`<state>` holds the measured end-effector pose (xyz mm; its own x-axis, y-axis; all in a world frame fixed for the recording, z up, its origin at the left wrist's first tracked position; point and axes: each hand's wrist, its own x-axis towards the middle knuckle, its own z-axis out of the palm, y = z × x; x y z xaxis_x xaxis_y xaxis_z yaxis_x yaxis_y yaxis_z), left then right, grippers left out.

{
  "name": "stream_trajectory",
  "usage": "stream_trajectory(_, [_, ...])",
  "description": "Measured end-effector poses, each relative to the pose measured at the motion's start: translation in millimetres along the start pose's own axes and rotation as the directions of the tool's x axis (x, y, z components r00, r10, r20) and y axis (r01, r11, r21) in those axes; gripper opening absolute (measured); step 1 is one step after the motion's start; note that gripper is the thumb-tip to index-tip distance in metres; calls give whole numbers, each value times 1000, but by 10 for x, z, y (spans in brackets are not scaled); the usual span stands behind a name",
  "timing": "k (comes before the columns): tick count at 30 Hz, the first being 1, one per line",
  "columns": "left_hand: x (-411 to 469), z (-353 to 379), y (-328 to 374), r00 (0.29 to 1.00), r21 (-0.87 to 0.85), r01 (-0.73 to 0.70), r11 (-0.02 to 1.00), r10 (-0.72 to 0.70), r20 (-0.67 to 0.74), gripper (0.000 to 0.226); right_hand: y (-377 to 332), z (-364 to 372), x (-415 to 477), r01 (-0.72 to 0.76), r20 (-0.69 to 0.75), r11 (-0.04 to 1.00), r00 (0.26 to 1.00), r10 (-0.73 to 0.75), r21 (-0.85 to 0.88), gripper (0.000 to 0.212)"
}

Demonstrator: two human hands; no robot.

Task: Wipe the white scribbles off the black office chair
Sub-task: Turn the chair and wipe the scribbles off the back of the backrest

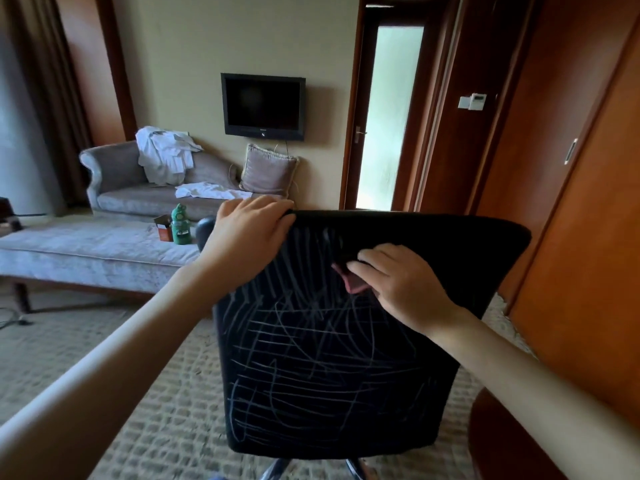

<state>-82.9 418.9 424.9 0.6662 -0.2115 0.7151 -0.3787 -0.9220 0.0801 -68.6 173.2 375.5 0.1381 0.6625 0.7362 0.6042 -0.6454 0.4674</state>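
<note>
Black office chair (pixel 346 341): stands on patterned carpet (pixel 104 358), backrest rear toward the camera. White scribbles (pixel 311 368): cover most of the backrest, densest in the middle and lower part. Left hand (pixel 247 237): fingers curled over the backrest's top left corner, gripping it. Right hand (pixel 398 282): pressed flat on the upper backrest, closed on a small pink cloth (pixel 349 280). Background: grey sofa (pixel 138 188), wall-mounted television (pixel 263 105).

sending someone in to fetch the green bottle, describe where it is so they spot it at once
Find the grey sofa under the wall TV; a long pale bench stands before it. The green bottle stands upright at the bench's right end, beside a small orange box, the only green thing there.
</note>
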Motion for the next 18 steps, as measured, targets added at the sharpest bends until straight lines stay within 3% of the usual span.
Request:
stream_trajectory(3, [-38,-28,-99,994,13,108,994,-108,-3,50,-9,-163,415,-71,-202,997,976,76,32,19])
stream_trajectory(5, [-19,-33,-62,991,-13,134,991,-134,-2,48,-44,-107,589,-93,-237,995,967,97,26,19])
stream_trajectory(10, [-26,8,-35,988,-22,145,989,-146,-49,41,-36,124,400,-44,-205,998,978,35,-39,27])
stream_trajectory(14, [-36,30,42,988,-21,123,992,-125,-92,35,-37,216,-3,25,15,998,1000,-24,-53,23])
stream_trajectory(16, [-58,48,72,987,-14,129,992,-129,-98,36,-65,151,-32,17,-10,999,1000,-18,-42,24])
stream_trajectory(18, [-54,61,126,988,8,134,991,-133,-84,39,-114,34,187,22,-135,999,991,-27,-37,19])
